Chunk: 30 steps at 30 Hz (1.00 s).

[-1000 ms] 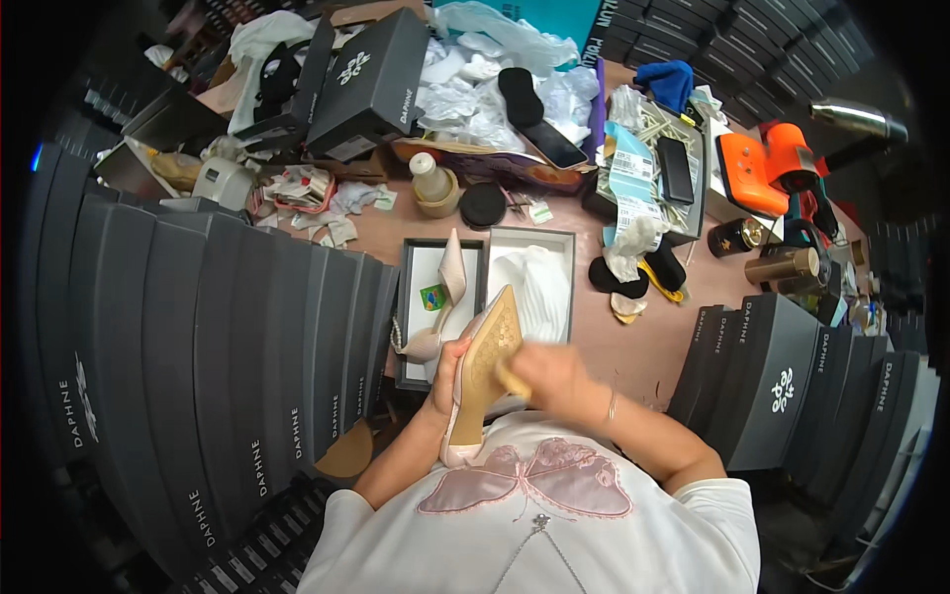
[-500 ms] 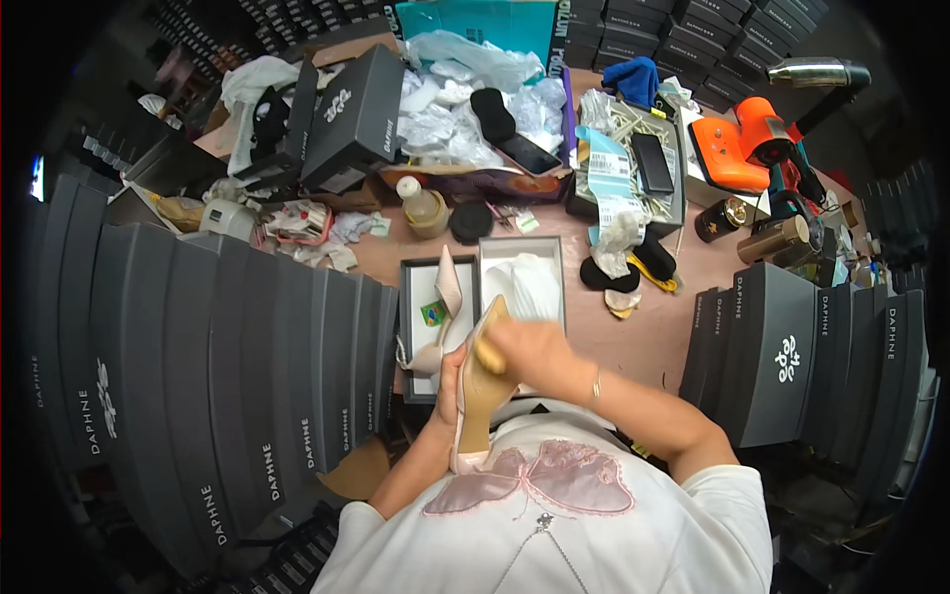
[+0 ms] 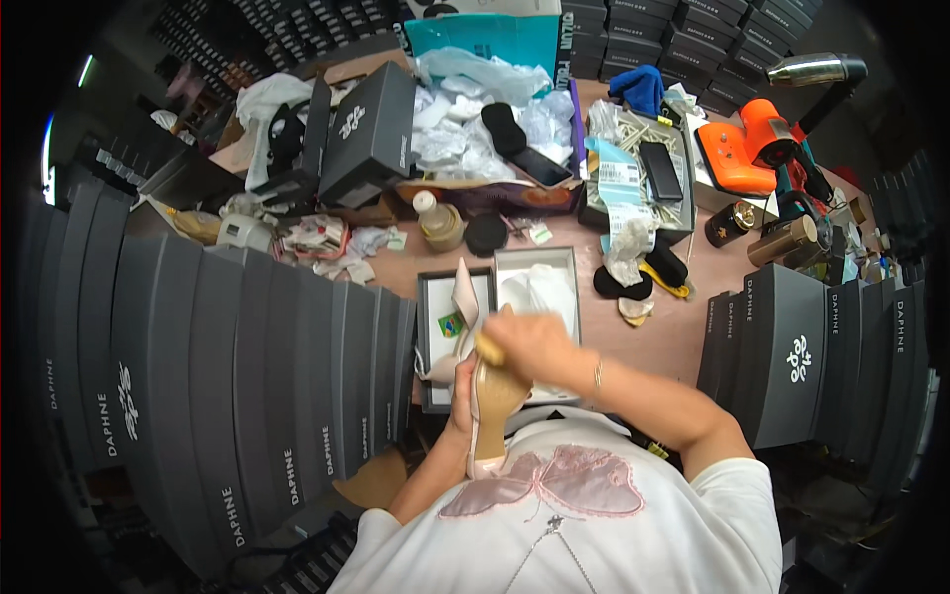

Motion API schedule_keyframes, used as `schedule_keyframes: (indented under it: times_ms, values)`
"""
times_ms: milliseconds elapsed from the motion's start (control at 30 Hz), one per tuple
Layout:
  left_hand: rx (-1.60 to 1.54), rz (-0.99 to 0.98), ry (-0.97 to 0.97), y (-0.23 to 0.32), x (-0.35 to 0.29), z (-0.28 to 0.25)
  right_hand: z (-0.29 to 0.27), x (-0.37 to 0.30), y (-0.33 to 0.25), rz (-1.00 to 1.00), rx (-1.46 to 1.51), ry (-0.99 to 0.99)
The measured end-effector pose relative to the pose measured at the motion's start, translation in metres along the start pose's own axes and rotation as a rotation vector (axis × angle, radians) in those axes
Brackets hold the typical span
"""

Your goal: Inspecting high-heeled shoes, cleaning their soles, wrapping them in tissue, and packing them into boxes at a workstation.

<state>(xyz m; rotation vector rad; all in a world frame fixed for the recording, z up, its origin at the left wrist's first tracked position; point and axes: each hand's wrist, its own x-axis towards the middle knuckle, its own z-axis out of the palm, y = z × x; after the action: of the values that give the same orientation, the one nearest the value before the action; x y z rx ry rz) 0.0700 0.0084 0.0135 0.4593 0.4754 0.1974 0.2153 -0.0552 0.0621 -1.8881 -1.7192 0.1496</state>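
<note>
Far left of frame: row of dark grey shoe boxes (image 3: 247, 396) stood on edge, filling the lower left.

Upper left: one more dark box (image 3: 368, 134) standing on the cluttered brown table (image 3: 683, 332), crumpled white paper next to it.

Centre: open shoe box (image 3: 534, 272) lined with white tissue, its lid (image 3: 433, 342) lying just to the left. A second pale pink shoe (image 3: 465, 297) stands in the lid, toe pointing up.

Left hand (image 3: 461, 398), lower centre: fingers clenched around the pale pink high-heel shoe (image 3: 492, 411), gripping from underneath. Tan sole faces the camera, toe down toward the chest.

Right hand (image 3: 534, 345): closed over the upper end of that shoe, near the heel. Can't tell what, if anything, is pinched in the fingertips.

Change vs 1 s back: shoe has been pulled closer to the body and stands more upright; right hand has moved from the mid-sole up to the heel end. Reads as work shifting to the heel; shoe not in the box yet.

Right of centre: tray of small parts with a phone (image 3: 660, 170) on it. Upper right: orange power tool (image 3: 752, 148), more grey boxes (image 3: 792, 356) at right.
</note>
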Motion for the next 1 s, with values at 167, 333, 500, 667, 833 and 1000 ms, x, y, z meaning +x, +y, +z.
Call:
schedule_keyframes:
  times_ms: [167,333,500,667,833,1000]
  values:
    - [-0.047,-0.081,0.045,-0.003,-0.006,0.005,0.0,-0.029,-0.018,-0.189,0.124,-0.071]
    - [-0.026,-0.051,0.118,0.003,0.002,0.014,-0.012,-0.052,-0.023,-0.303,0.09,-0.012]
    - [-0.146,-0.104,-0.208,-0.011,0.011,-0.023,-0.016,-0.057,-0.001,-0.219,0.084,0.074]
    - [-0.069,-0.125,-0.027,-0.002,0.006,0.014,-0.012,-0.068,-0.018,-0.316,0.05,0.039]
    - [-0.091,-0.082,0.14,-0.002,-0.002,0.02,-0.009,-0.042,-0.002,-0.131,0.001,0.065]
    - [0.034,-0.154,-0.251,0.003,0.009,0.0,0.011,-0.031,0.105,0.335,-0.071,0.265]
